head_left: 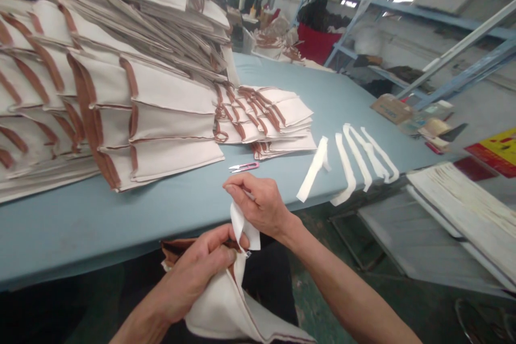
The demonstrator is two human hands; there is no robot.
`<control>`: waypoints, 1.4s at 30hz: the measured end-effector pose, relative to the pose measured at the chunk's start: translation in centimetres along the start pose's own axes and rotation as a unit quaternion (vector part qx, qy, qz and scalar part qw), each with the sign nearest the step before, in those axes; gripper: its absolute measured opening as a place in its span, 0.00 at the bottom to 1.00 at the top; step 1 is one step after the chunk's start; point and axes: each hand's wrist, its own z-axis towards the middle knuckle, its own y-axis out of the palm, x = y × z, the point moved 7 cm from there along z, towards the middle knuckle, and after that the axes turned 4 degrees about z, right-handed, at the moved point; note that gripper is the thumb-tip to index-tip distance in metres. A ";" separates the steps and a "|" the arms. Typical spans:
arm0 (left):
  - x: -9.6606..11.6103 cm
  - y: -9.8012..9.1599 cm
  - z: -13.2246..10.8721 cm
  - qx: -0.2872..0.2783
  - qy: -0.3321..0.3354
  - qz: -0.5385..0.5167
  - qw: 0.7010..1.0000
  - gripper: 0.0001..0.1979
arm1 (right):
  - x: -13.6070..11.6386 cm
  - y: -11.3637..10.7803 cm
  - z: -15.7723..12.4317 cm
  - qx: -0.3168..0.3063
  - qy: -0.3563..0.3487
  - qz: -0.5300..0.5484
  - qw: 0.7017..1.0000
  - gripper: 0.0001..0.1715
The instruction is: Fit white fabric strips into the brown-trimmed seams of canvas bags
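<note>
My left hand point(197, 274) grips a folded cream canvas bag point(226, 306) with brown trim, low over my lap. A white fabric strip point(243, 227) rises from the bag's edge. My right hand point(258, 205) pinches at the top of that strip, thumb and fingers together. Just beyond it, small red-handled snips point(244, 167) lie on the blue-grey table point(121, 215). Tall stacks of similar canvas bags point(161, 102) stand to the left, with a lower stack point(266, 118) beside them. Several loose white strips point(346, 166) lie to the right.
Cardboard and papers point(419, 121) lie at the table's far right end. A pile of pale folded sheets point(463, 209) sits on a low board to the right. Blue metal shelving point(363, 16) and a red bin point(318, 43) stand beyond the table.
</note>
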 end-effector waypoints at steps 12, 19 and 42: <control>1.0 -2.1 -0.6 0.131 0.052 0.064 0.988 0.11 | -0.6 -1.8 -1.6 -0.076 0.018 0.086 0.993 0.14; 2.9 -2.0 -1.2 0.152 0.056 0.201 0.966 0.09 | 0.6 -3.2 -3.9 -0.150 0.230 0.209 0.938 0.11; 4.9 0.7 -0.2 0.065 -0.015 0.491 0.869 0.13 | 1.3 0.3 -7.0 -0.177 0.222 0.353 0.891 0.26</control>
